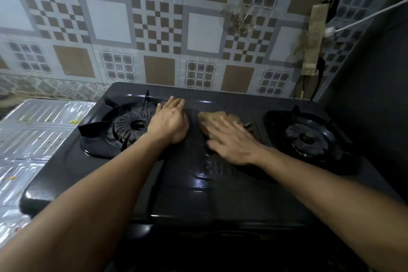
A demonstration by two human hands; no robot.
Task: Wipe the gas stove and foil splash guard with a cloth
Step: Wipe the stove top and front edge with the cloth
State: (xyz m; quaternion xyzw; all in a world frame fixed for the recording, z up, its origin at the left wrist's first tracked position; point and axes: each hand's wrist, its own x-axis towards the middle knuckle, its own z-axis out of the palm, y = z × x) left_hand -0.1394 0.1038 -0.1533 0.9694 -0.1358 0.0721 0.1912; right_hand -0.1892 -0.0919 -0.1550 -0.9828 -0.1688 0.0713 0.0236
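A black two-burner gas stove [198, 201] fills the middle of the head view. My right hand [231, 139] lies flat, fingers spread, pressing a brownish cloth [217, 117] onto the stove's centre panel between the burners; the hand looks motion-blurred. My left hand [171, 120] rests palm-down on the stove top beside the left burner [134, 125], fingers together, holding nothing. The right burner [306, 137] lies to the right of the cloth. A foil splash guard [33, 139] lies flat to the left of the stove, with food specks on it.
A patterned tile-print wall covering [154, 28] stands behind the stove. At the right, a taped strip [313, 40], black cables and a white cord [353, 22] hang on the wall. A dark wall [379, 73] closes the right side.
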